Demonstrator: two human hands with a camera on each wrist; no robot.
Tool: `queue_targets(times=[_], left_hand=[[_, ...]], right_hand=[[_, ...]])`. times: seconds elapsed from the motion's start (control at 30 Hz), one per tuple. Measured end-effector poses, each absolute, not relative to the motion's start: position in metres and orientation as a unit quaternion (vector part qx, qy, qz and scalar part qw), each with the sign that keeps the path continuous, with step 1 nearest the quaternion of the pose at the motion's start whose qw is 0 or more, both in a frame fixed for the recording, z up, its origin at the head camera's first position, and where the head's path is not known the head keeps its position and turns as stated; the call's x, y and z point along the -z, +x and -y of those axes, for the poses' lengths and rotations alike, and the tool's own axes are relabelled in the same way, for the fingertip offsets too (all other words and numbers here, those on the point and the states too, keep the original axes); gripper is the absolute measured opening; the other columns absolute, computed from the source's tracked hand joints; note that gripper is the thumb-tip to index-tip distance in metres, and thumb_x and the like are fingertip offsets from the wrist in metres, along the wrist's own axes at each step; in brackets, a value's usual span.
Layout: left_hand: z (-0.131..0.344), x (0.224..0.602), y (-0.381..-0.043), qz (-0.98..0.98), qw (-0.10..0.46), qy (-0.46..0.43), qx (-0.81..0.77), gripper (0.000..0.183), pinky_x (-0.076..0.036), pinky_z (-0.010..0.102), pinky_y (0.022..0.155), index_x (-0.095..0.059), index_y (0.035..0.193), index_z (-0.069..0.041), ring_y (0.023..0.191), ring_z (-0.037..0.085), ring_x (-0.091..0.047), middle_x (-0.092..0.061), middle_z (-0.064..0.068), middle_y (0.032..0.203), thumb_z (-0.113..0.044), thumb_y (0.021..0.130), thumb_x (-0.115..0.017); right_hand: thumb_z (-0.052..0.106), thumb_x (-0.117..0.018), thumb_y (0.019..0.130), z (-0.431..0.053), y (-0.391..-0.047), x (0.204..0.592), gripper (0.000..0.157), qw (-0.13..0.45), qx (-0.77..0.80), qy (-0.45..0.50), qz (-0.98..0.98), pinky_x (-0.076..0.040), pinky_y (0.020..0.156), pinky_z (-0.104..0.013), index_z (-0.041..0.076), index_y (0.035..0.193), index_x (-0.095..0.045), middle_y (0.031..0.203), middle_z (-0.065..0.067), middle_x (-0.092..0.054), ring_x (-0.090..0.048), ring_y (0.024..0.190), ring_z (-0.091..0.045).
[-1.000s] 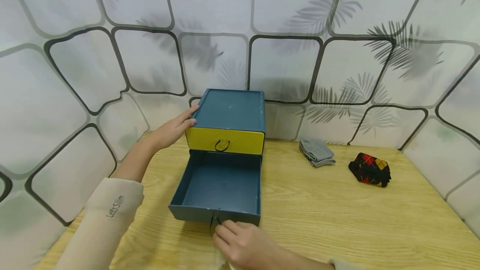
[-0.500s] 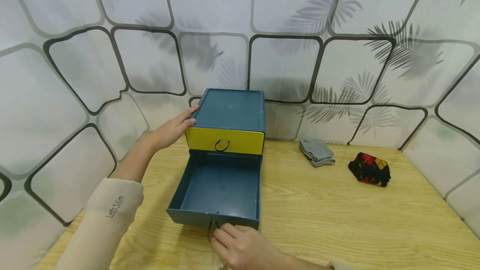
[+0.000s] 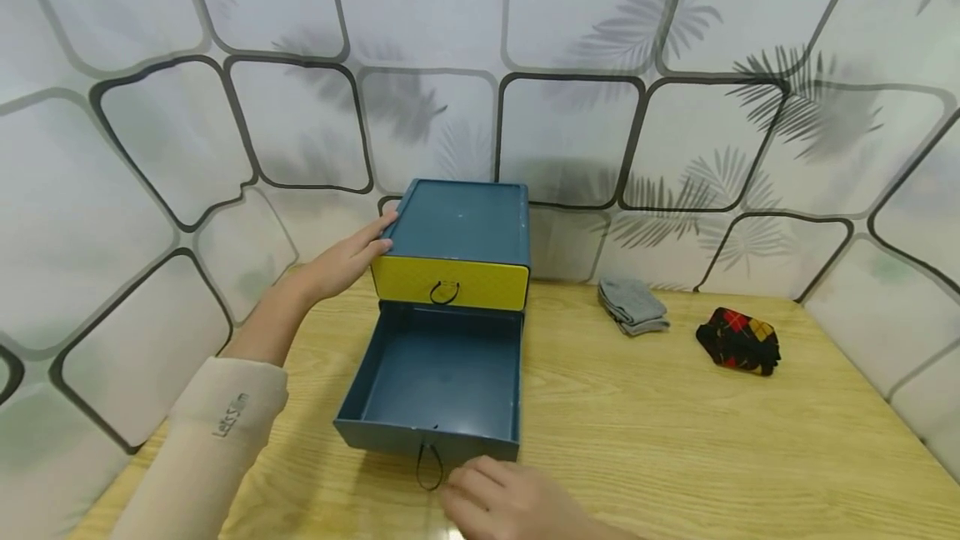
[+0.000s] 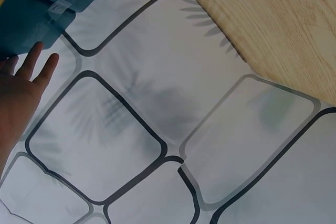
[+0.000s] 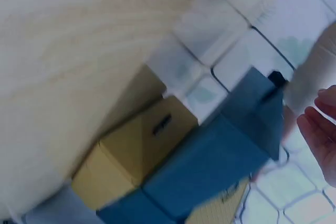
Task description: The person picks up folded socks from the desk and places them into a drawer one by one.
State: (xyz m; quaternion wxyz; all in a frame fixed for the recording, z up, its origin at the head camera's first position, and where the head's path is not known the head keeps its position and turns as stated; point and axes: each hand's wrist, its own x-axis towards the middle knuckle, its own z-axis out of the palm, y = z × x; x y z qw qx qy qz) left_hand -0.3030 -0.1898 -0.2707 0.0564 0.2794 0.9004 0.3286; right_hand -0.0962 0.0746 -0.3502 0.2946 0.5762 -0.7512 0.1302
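Observation:
A small blue drawer cabinet [image 3: 461, 219] with a yellow upper drawer front [image 3: 450, 283] stands on the wooden table. Its upper drawer is closed, while the blue lower drawer [image 3: 442, 369] is pulled out and has nothing in it. My left hand [image 3: 341, 265] rests against the cabinet's top left edge, its fingers extended along the side; in the left wrist view this hand [image 4: 21, 98] also reaches the blue casing [image 4: 31, 22]. Just right of the black loop handle [image 3: 429, 467], my right hand [image 3: 513, 498] is apart from it, fingers loosely bent around nothing.
To the cabinet's right lie a folded grey cloth item [image 3: 633, 307] and a black folded one with red and yellow diamonds [image 3: 740, 342]. A patterned curtain [image 3: 570, 140] surrounds the table [image 3: 637, 440] at the back and sides.
The lower drawer has come slightly further forward. My right hand has let go of its loop handle and moved a little right and down. The left hand stays in place.

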Motion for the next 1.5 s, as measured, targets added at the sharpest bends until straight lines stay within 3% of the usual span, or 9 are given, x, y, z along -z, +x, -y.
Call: queue_targets(times=[0.27,0.4,0.6,0.67,0.77,0.87,1.07,1.3,1.5], left_hand=[[0.19,0.268,-0.303,-0.9,0.055,0.278,-0.33,0.06,-0.009,0.055,0.105,0.0,0.149,-0.019,0.137,0.03,-0.003,0.003,0.004,0.152,-0.044,0.1,-0.023],[0.19,0.269,-0.302,-0.9,0.056,0.279,-0.331,0.06,-0.008,0.054,0.106,0.0,0.149,-0.018,0.137,0.03,-0.002,0.004,0.004,0.152,-0.043,0.101,-0.023],[0.189,0.271,-0.302,-0.9,0.053,0.281,-0.33,0.06,-0.009,0.054,0.106,0.0,0.149,-0.017,0.137,0.03,-0.003,0.004,0.005,0.152,-0.043,0.101,-0.023],[0.189,0.271,-0.302,-0.9,0.053,0.28,-0.33,0.059,-0.009,0.054,0.106,0.0,0.149,-0.017,0.137,0.03,-0.003,0.004,0.005,0.152,-0.043,0.101,-0.023],[0.189,0.271,-0.301,-0.9,0.053,0.278,-0.332,0.059,-0.009,0.054,0.106,0.0,0.149,-0.018,0.137,0.029,-0.003,0.004,0.004,0.152,-0.043,0.101,-0.023],[0.189,0.271,-0.301,-0.899,0.053,0.278,-0.333,0.059,-0.009,0.054,0.106,0.0,0.149,-0.018,0.137,0.029,-0.003,0.004,0.004,0.152,-0.042,0.101,-0.023],[0.189,0.271,-0.301,-0.899,0.053,0.279,-0.334,0.059,-0.008,0.053,0.106,0.0,0.149,-0.018,0.137,0.028,-0.002,0.004,0.004,0.152,-0.042,0.101,-0.023],[0.19,0.271,-0.302,-0.9,0.054,0.279,-0.33,0.06,-0.007,0.053,0.106,0.001,0.149,-0.018,0.137,0.028,-0.001,0.005,0.004,0.152,-0.044,0.1,-0.023],[0.188,0.271,-0.303,-0.897,0.056,0.283,-0.335,0.06,-0.007,0.053,0.106,0.0,0.149,-0.017,0.137,0.028,-0.001,0.004,0.005,0.152,-0.043,0.101,-0.023]], right_hand=[[0.015,-0.045,0.097,-0.124,-0.113,0.307,0.028,0.403,-0.161,0.505,0.746,-0.051,0.064,-0.017,0.005,0.087,-0.069,0.085,-0.002,-0.064,-0.061,0.072,-0.012],[0.024,-0.045,0.097,-0.162,-0.135,0.295,0.033,0.439,-0.138,0.435,0.774,-0.051,0.056,-0.025,0.005,0.086,-0.069,0.084,-0.001,-0.063,-0.06,0.071,-0.014],[0.04,-0.038,0.098,-0.228,-0.165,0.289,0.046,0.429,-0.107,0.327,0.835,-0.046,0.044,-0.028,0.006,0.091,-0.069,0.083,-0.003,-0.064,-0.06,0.062,-0.016],[0.034,-0.048,0.096,-0.249,-0.176,0.291,0.035,0.418,-0.105,0.297,0.852,-0.047,0.044,-0.03,0.005,0.092,-0.068,0.083,-0.005,-0.063,-0.06,0.061,-0.018],[0.015,-0.064,0.087,-0.279,-0.192,0.296,0.014,0.391,-0.114,0.249,0.879,-0.051,0.048,-0.035,0.002,0.092,-0.066,0.082,-0.01,-0.063,-0.063,0.061,-0.023],[0.001,-0.069,0.078,-0.308,-0.208,0.304,0.014,0.346,-0.126,0.185,0.911,-0.05,0.051,-0.043,-0.001,0.092,-0.065,0.081,-0.015,-0.062,-0.062,0.061,-0.029],[0.007,-0.06,0.087,-0.365,-0.233,0.325,0.019,0.244,-0.176,0.086,0.95,-0.045,0.062,-0.054,-0.007,0.1,-0.061,0.093,-0.028,-0.06,-0.058,0.079,-0.044],[0.028,-0.054,0.093,-0.419,-0.246,0.359,0.049,0.1,-0.193,0.008,0.976,-0.037,0.074,-0.063,-0.014,0.118,-0.046,0.115,-0.043,-0.039,-0.04,0.098,-0.057],[0.029,-0.035,0.1,-0.451,-0.246,0.395,0.059,0.047,-0.217,-0.004,0.975,-0.03,0.083,-0.067,-0.024,0.126,-0.03,0.12,-0.049,-0.026,-0.028,0.106,-0.063]])
